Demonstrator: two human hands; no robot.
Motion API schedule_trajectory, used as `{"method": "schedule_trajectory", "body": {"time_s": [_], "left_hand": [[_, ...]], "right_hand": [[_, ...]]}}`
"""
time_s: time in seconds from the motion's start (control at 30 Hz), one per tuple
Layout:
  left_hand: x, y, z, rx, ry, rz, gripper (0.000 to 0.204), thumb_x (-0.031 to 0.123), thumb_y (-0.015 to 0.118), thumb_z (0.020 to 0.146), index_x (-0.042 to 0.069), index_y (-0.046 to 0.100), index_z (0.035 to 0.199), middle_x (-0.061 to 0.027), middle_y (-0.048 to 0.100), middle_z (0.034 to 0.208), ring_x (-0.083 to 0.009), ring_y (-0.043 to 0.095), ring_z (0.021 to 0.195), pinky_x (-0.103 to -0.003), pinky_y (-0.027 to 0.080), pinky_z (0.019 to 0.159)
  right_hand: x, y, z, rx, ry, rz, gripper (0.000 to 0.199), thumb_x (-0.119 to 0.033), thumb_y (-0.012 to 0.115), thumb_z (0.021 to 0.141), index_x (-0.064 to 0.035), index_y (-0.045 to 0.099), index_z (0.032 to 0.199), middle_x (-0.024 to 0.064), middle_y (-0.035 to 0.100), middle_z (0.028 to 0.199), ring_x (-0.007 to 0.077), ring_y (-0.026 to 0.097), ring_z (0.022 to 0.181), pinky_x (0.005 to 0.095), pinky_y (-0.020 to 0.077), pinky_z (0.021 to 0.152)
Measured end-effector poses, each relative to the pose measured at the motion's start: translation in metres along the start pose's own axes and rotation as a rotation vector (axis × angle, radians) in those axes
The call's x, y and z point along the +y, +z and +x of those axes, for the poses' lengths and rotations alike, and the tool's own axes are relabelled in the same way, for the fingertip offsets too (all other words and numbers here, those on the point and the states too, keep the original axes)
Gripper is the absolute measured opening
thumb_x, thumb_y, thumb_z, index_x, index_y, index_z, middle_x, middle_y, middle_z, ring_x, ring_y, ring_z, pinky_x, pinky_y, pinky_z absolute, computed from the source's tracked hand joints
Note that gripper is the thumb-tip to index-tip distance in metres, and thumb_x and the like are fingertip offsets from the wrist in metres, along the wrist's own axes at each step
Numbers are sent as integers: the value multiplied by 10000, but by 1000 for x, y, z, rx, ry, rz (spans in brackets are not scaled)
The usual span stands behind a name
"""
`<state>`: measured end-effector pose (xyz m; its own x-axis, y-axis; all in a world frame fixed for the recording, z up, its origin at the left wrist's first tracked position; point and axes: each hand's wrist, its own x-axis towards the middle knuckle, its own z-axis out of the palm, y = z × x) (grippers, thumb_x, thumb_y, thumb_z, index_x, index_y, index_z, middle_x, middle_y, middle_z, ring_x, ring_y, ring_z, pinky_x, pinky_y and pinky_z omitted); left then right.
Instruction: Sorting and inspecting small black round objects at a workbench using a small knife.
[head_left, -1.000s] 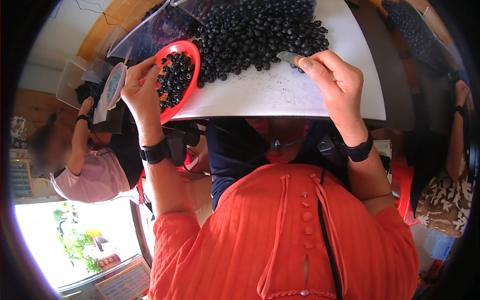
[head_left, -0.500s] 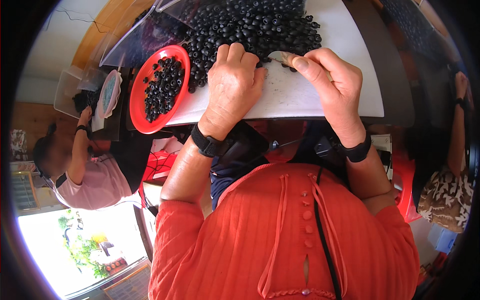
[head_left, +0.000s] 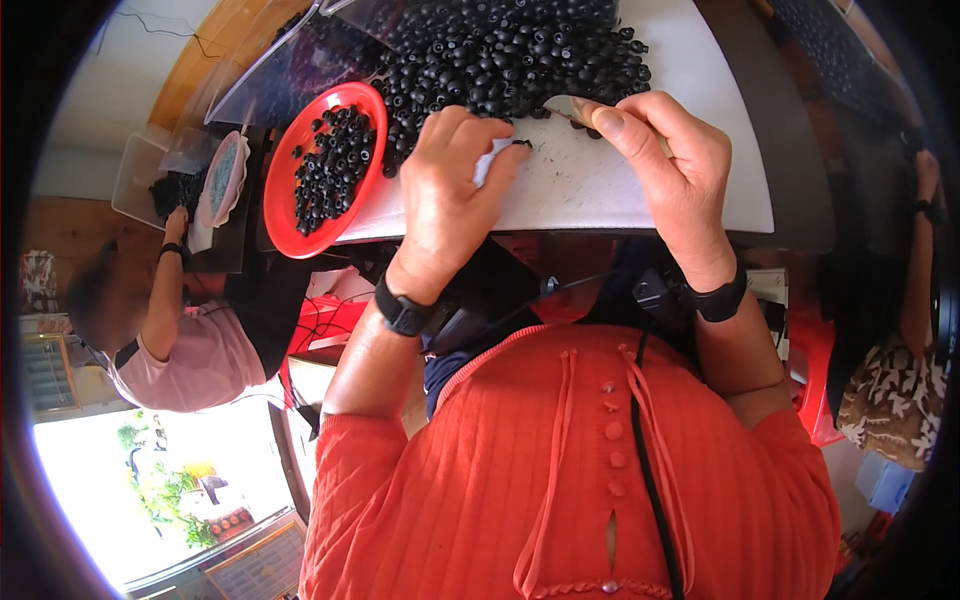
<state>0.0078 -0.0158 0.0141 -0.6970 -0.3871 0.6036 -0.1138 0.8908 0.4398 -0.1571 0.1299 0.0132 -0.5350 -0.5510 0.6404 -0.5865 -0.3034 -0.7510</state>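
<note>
Left hand is resting on the white table, fingers curled together and pinching a single small black ring-shaped piece at the fingertips, with something small and pale tucked beneath them; what that is cannot be told. Right hand is gripping a slim metal tool between thumb and closed fingers. The tool's long axis is running roughly level across the picture, tip pointing toward the person's left and slightly away from the body, its end lying at the near edge of the pile of black beads. The pinched piece is sitting just below and to the left of the tool tip, near but apart; the left hand is the closer one to it. The piece is too small to judge which way its hole is facing. A red bowl holding more black beads is standing just left of the left hand. Another person is working at the far left.
</note>
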Motion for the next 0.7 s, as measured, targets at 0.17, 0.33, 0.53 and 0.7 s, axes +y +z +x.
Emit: {"method": "schedule_trajectory", "body": {"time_s": [0.17,0.33,0.53,0.7], "left_hand": [[4,11,5,-21,93,213,132,59,758,789,45,718,914,-93,607,884,-313,612,854,-438,530,703],[-1,-7,0,-115,91,-9,190,-34,680,767,30,725,940,-101,650,960,-307,617,903,-407,541,728],[4,-16,-11,-51,-150,-95,216,34,776,798,18,748,1012,-55,676,973,-189,632,918,-309,500,734],[4,-8,-6,-69,-48,25,200,66,797,807,11,740,991,-73,657,926,-232,640,908,-357,521,732]], "right_hand": [[8,4,-1,2,-41,25,258,-189,765,968,-12,691,795,-5,526,575,59,421,529,257,338,486],[9,3,-1,0,-60,2,255,-184,761,970,-12,690,796,-5,527,574,62,421,526,256,339,486],[9,4,-1,0,-86,10,247,-188,763,967,-12,699,805,3,539,574,67,433,523,256,349,488],[9,4,-2,-2,-87,-16,241,-190,765,964,-15,705,810,10,548,575,75,441,516,260,355,487]]}}
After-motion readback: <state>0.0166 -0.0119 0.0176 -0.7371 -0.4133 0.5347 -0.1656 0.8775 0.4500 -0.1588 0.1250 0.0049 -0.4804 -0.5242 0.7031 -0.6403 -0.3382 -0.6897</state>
